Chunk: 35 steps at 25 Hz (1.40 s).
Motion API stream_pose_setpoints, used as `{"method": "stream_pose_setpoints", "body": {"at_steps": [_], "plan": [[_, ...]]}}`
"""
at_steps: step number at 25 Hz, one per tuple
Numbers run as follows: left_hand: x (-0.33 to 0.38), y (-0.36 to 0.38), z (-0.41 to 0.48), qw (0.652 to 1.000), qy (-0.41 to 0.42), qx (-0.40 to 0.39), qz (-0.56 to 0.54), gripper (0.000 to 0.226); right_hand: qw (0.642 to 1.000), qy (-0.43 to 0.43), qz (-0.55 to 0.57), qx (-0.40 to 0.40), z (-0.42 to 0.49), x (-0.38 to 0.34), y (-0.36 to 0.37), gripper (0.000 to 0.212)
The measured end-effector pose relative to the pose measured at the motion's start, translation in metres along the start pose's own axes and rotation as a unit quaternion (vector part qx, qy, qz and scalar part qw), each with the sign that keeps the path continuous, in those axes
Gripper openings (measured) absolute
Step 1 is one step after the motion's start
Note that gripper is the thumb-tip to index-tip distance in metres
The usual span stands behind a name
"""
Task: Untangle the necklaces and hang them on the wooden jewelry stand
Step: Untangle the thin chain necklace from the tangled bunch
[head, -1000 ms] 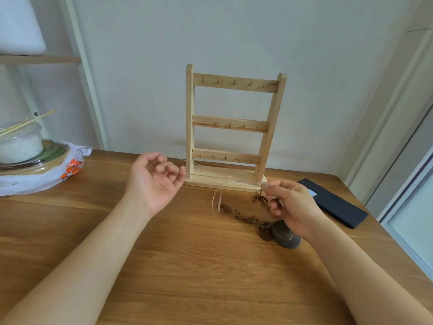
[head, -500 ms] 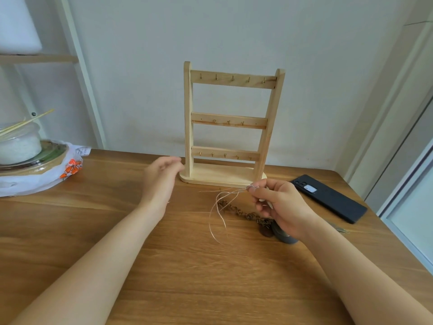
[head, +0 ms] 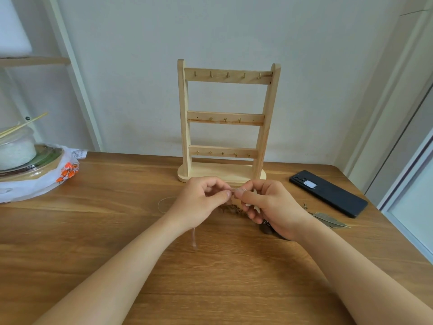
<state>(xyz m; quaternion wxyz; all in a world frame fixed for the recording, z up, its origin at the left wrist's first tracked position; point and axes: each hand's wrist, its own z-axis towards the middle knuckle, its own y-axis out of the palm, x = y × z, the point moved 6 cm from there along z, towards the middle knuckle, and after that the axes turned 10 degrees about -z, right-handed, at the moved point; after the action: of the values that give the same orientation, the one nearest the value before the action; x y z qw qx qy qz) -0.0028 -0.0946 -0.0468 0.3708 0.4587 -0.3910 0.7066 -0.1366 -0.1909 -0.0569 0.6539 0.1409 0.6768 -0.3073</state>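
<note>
Necklaces lie in a cluster just in front of the wooden jewelry stand, which stands upright at the far edge of the wooden table, close to the wall. On my feed both hands meet right before the stand's base. The left hand and the right hand each pinch the thin pale cord necklace between thumb and forefinger, with the other fingers curled in and the two thumbs almost touching. One loop of that cord arcs out on the table left of the left hand, and a loose strand hangs below the left wrist. Beneath the hands, in front of the stand, I see a brown chain necklace on the table, and a dark pendant peeks out under the right hand. Right of the stand, a metal feather pendant rests near a black phone. Well to the stand's left sits a plastic bag holding food containers, with chopsticks on top.
</note>
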Motion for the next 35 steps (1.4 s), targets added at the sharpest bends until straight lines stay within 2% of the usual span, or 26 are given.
{"method": "stream_pose_setpoints", "body": {"at_steps": [6,13,16,18,24,28,35], "plan": [[-0.001,-0.016,0.001,0.995,-0.021,0.050,0.087,0.018,0.998,-0.020,-0.055,0.010,0.002,0.001,-0.001,0.005],[0.001,-0.016,0.003,0.999,-0.007,0.045,0.020,0.029,0.997,-0.038,-0.055,0.036,0.004,0.002,-0.006,0.003],[0.001,-0.017,0.003,0.998,0.008,0.058,0.007,0.021,0.994,-0.066,-0.082,0.030,0.002,-0.002,-0.004,0.004],[0.001,-0.011,0.003,0.999,0.020,0.035,0.018,0.011,0.990,-0.088,-0.101,0.034,-0.001,-0.006,-0.003,0.003],[-0.003,0.002,0.001,0.996,-0.034,-0.048,-0.061,0.020,0.964,-0.158,-0.196,0.082,-0.006,-0.017,-0.005,0.008],[-0.002,-0.006,0.001,0.998,-0.025,-0.016,-0.063,0.011,0.946,-0.166,-0.248,0.128,-0.007,-0.019,-0.010,0.013],[0.000,-0.011,0.003,1.000,-0.016,-0.009,-0.006,0.007,0.942,-0.151,-0.285,0.095,-0.006,-0.020,-0.007,0.008]]}}
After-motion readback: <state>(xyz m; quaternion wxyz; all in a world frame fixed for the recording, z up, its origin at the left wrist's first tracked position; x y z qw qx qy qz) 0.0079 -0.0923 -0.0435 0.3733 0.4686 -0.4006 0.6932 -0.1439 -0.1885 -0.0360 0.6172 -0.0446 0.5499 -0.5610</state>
